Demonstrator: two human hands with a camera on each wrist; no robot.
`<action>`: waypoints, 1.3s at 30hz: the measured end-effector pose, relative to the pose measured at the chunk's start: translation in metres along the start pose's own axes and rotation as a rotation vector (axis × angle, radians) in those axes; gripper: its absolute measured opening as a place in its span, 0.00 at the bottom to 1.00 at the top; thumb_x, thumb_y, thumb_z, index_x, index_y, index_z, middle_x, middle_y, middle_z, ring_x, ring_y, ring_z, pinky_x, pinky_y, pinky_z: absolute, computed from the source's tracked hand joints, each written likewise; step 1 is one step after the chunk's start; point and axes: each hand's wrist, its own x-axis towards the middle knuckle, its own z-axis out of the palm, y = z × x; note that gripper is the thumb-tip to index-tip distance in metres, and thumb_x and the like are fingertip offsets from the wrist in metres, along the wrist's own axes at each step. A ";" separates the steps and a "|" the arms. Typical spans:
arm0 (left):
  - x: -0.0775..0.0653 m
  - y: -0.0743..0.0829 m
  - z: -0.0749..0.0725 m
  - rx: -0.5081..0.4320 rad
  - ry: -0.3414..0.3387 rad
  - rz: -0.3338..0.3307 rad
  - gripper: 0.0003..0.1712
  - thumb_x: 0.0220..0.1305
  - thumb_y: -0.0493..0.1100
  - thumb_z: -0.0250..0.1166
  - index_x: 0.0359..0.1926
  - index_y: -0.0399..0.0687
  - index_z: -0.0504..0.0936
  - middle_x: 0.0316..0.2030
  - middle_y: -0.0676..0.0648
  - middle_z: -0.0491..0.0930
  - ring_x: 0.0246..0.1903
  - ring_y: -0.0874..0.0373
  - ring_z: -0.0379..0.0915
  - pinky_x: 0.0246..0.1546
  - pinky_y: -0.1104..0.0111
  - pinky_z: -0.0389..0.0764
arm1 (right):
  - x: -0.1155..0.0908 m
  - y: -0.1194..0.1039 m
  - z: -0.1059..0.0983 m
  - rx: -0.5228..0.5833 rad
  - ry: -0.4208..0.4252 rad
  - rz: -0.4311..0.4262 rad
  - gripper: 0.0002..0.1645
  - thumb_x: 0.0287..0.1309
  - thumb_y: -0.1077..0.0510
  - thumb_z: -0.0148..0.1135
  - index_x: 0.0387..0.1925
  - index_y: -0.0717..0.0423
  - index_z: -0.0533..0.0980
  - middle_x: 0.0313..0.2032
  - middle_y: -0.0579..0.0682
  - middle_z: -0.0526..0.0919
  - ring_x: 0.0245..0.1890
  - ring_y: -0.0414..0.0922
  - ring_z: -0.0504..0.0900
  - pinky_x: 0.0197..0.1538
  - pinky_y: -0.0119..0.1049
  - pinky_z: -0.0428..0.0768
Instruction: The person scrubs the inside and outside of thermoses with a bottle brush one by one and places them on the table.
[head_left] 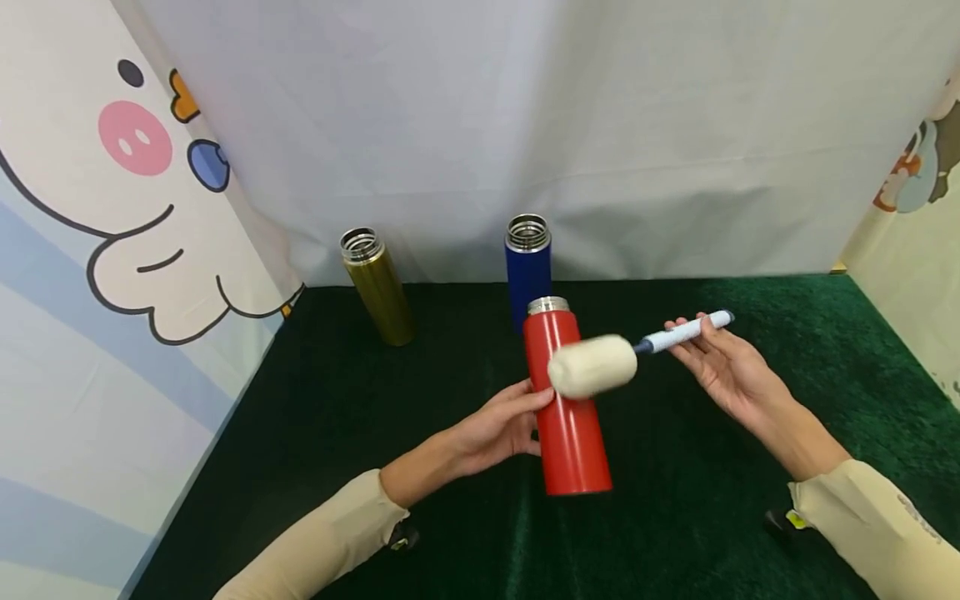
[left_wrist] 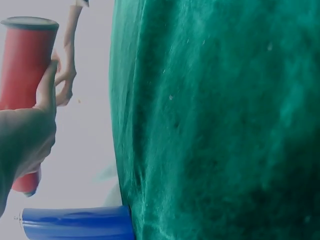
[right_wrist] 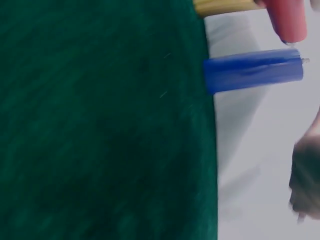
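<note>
My left hand (head_left: 495,433) grips a red metal flask (head_left: 573,454) by its side, tilted, with its bare steel neck pointing up and away. The left wrist view shows the thumb along the red flask (left_wrist: 25,65). The right hand (head_left: 731,379) pinches the pale patterned handle of a bottle brush (head_left: 675,336) between thumb and fingers. Its cream sponge head (head_left: 592,367) points left and overlaps the flask's side in the head view. In the right wrist view that hand (right_wrist: 306,170) is blurred at the edge.
Behind the red flask stands a blue flask (head_left: 527,275), lidless. A gold flask (head_left: 381,296), also lidless, stands farther left. Dark green cloth (head_left: 450,533) covers the table. A white curtain (head_left: 420,125) hangs along the back, with a cartoon-printed sheet (head_left: 82,233) at left.
</note>
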 end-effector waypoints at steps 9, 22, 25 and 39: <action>0.000 0.003 -0.001 -0.041 0.065 0.054 0.31 0.82 0.56 0.44 0.78 0.56 0.51 0.61 0.51 0.72 0.56 0.57 0.76 0.55 0.59 0.83 | -0.005 0.000 -0.003 -0.101 0.062 0.098 0.14 0.80 0.60 0.40 0.55 0.57 0.71 0.51 0.58 0.81 0.55 0.50 0.85 0.63 0.39 0.82; -0.001 0.001 0.004 -0.044 0.041 0.021 0.33 0.79 0.50 0.52 0.77 0.56 0.51 0.62 0.50 0.72 0.58 0.57 0.77 0.56 0.61 0.82 | 0.002 0.003 -0.002 0.116 0.134 0.015 0.13 0.78 0.61 0.47 0.58 0.58 0.69 0.54 0.61 0.81 0.59 0.53 0.83 0.68 0.42 0.77; -0.001 0.002 0.002 -0.094 0.092 0.035 0.33 0.80 0.51 0.49 0.78 0.63 0.48 0.66 0.49 0.69 0.60 0.56 0.74 0.60 0.60 0.80 | 0.001 0.002 -0.002 -0.100 0.112 0.067 0.12 0.79 0.61 0.42 0.57 0.53 0.68 0.53 0.57 0.81 0.55 0.50 0.84 0.62 0.41 0.82; -0.001 0.003 -0.002 0.005 0.055 0.017 0.32 0.78 0.55 0.52 0.76 0.55 0.54 0.59 0.52 0.76 0.54 0.59 0.79 0.58 0.60 0.82 | 0.012 -0.003 0.004 -0.044 0.104 0.079 0.11 0.79 0.60 0.43 0.56 0.55 0.69 0.51 0.57 0.81 0.55 0.51 0.84 0.63 0.42 0.82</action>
